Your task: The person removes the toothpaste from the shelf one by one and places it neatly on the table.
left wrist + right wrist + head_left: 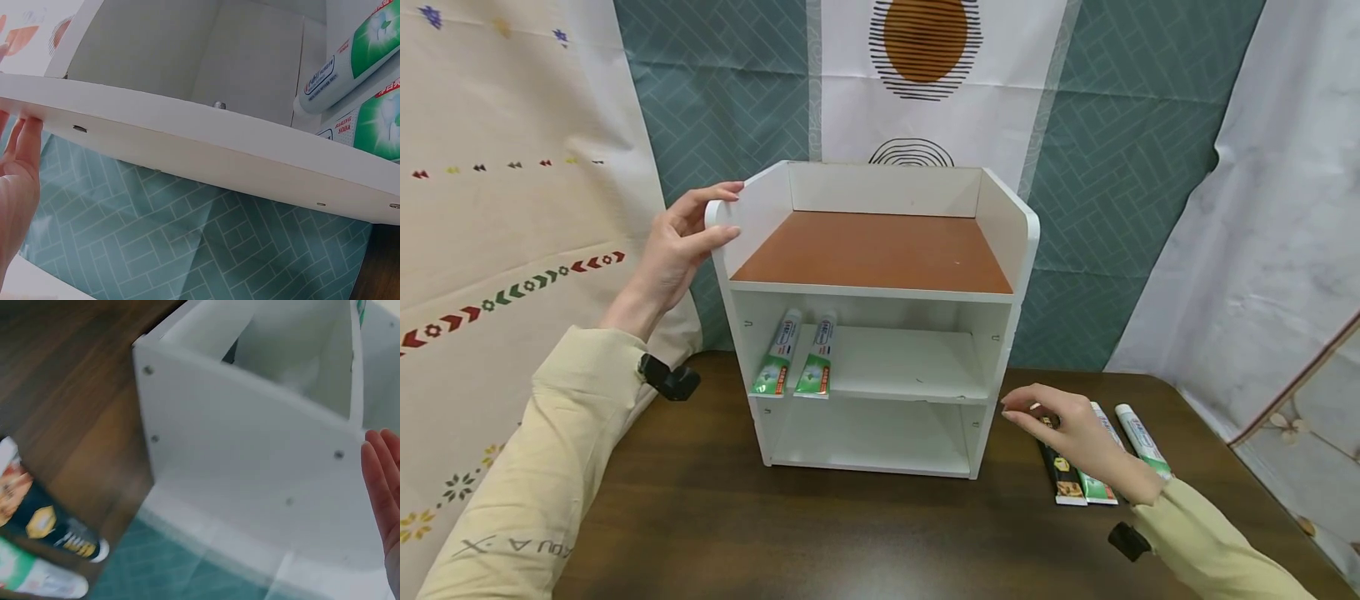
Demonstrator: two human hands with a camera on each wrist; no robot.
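The left hand (681, 242) is gripping the top left corner of the white shelf unit (880, 317), fingers curled over the side panel, likely steadying it on the dark wooden table (715, 517). Two green-and-white toothpaste tubes (793, 357) are lying side by side at the left of the middle shelf. The right hand (1067, 433) is hovering, fingers loosely bent and holding nothing, just above the tubes on the table (1101, 467) right of the unit: a dark one and two green-and-white ones.
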